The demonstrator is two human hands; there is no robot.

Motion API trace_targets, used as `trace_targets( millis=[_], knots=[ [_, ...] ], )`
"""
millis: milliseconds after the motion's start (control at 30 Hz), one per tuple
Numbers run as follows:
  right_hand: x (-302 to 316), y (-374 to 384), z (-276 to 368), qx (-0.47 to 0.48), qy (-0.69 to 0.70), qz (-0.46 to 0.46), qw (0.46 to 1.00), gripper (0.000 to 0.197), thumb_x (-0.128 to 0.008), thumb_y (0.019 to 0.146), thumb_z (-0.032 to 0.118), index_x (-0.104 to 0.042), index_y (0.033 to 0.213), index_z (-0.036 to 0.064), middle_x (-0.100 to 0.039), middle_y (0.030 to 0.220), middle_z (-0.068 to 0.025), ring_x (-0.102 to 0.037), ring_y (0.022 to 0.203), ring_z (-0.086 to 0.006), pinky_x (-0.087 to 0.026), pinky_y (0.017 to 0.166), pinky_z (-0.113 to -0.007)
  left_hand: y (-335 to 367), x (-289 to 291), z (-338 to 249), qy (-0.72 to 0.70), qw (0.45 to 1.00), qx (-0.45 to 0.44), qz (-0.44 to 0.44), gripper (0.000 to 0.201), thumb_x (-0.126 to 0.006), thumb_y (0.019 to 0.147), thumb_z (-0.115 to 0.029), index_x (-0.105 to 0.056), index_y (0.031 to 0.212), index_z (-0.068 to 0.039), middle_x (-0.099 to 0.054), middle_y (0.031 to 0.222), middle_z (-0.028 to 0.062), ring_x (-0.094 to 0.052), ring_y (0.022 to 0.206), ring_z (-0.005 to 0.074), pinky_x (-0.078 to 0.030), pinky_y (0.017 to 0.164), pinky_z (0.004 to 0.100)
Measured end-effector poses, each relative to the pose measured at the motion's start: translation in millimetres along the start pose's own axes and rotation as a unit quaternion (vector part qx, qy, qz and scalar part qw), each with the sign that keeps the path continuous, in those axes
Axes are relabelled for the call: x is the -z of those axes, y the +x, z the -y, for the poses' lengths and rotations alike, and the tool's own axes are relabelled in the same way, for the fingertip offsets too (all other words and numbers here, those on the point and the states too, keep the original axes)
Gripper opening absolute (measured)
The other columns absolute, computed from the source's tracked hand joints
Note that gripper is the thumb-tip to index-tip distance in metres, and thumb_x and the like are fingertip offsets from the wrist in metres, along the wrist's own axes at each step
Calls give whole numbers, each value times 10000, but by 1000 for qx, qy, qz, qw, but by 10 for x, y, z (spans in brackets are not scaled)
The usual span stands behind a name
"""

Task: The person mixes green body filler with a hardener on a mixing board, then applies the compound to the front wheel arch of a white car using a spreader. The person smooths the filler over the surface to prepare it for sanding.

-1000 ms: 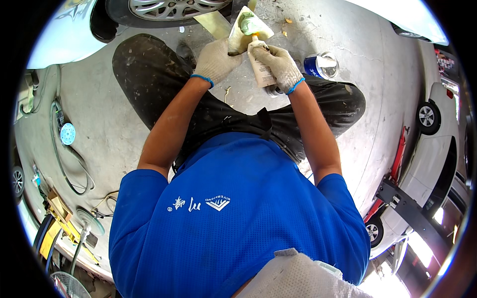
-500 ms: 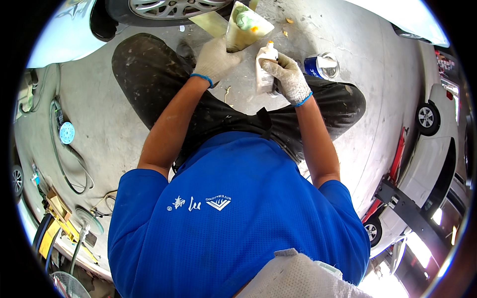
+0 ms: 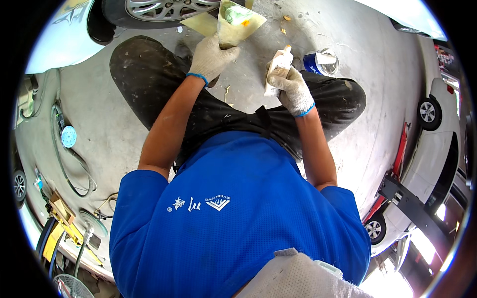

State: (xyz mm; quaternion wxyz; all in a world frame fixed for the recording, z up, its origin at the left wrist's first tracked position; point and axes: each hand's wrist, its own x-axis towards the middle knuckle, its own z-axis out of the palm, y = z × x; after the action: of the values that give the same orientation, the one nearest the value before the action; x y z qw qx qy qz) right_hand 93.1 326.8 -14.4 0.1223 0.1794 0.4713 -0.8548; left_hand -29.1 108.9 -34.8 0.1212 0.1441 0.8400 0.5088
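Note:
In my gloved left hand (image 3: 211,60) is a pale yellow putty spreader (image 3: 229,36), fingers closed round its lower end. A mound of light green putty (image 3: 237,14) with a small orange dab (image 3: 245,23) beside it lies on its face. Behind it, a second yellowish flat blade (image 3: 198,24) sticks out to the left; its grip is hidden. My gloved right hand (image 3: 294,91) is wrapped round a white squeeze tube (image 3: 281,63), tilted, with orange at its nozzle. The tube is apart from the spreader.
A blue-and-silver can (image 3: 311,64) stands right of the tube. A car wheel (image 3: 164,11) is close ahead at upper left. A hose with a light-blue round sanding pad (image 3: 68,136) lies left on the concrete. A red lift arm (image 3: 401,151) and white car (image 3: 425,174) are at right.
The tube has moved right, away from the spreader, and now leans to the right. My left hand has shifted slightly left and up with the spreader. Both grips hold.

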Motion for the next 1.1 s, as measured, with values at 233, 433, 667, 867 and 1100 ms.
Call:
trace_targets(
  millis=[233, 433, 667, 867, 1100],
  knots=[
    [44, 101, -78, 31, -22, -21, 999, 308, -732, 782, -42, -640, 1074, -7, -664, 968, -57, -638, 855, -155, -526, 799, -299, -10, 9, -61, 38, 999, 7, 11, 422, -741, 774, -311, -677, 1020, 26, -732, 907, 191, -711, 842, 322, -536, 775, 394],
    [-215, 69, 131, 20, -145, -30, 989, 308, -678, 931, 216, -643, 1131, -17, -648, 932, -30, -600, 809, -97, -502, 721, -276, -8, -13, -9, 21, 1000, -12, -14, 388, -724, 781, -342, -691, 990, -16, -722, 842, 166, -708, 820, 328, -540, 753, 399],
    [-345, 195, 166, -23, -208, -16, 978, 329, -674, 954, 212, -654, 1177, -29, -661, 938, 3, -579, 806, -60, -495, 719, -249, -10, -55, 9, 58, 998, -27, -8, 404, -758, 801, -288, -680, 1060, 12, -734, 941, 183, -712, 884, 328, -543, 788, 386],
    [-340, 209, 86, 42, -207, 22, 977, 372, -691, 937, 177, -627, 1242, -26, -662, 1050, -17, -585, 932, -69, -488, 835, -247, -9, -56, 15, 71, 997, -33, 1, 415, -767, 814, -301, -682, 1076, 10, -735, 955, 181, -720, 897, 301, -545, 790, 375],
    [-355, 303, 140, 32, -215, -7, 976, 403, -629, 994, 309, -643, 1239, -10, -663, 1010, -15, -579, 865, -64, -488, 763, -233, -23, -54, -32, 61, 997, -44, 7, 414, -764, 820, -307, -684, 1073, 10, -732, 960, 181, -718, 905, 308, -548, 793, 379]
  ],
)
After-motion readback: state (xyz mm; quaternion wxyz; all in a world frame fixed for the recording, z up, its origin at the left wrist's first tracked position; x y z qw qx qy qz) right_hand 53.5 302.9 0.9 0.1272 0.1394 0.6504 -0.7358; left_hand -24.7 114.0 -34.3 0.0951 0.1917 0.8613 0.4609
